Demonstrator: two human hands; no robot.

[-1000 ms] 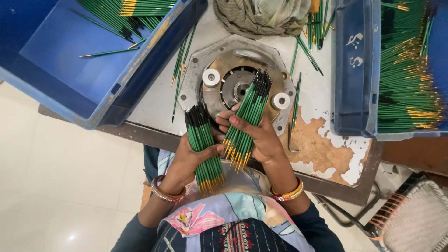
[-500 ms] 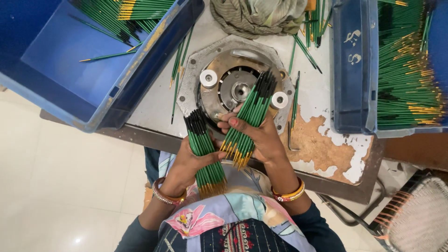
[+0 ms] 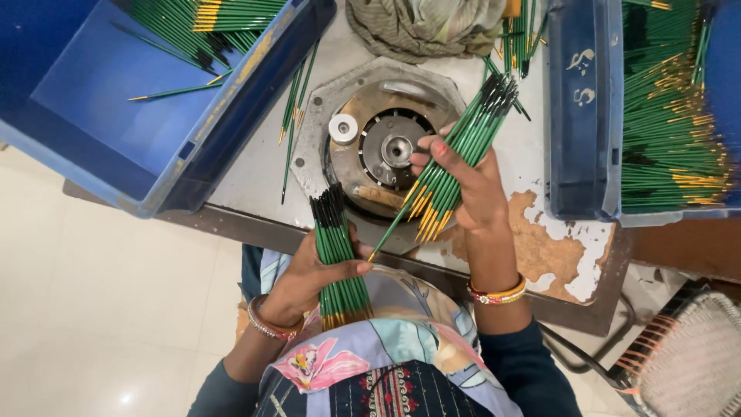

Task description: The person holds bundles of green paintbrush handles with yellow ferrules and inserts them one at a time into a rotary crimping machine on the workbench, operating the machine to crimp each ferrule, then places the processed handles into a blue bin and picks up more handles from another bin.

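Each hand (image 3: 309,274) seemingly grips a pencil bundle (image 3: 340,259).

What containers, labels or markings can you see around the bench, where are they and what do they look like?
Left bin: big blue plastic tub at upper left, holding a few green sticks.
Right bin: blue plastic tub at upper right, packed with green, yellow-tipped sticks.
Marking: small white painted characters on the right bin's near wall.
No screens, signs or paper labels in view.
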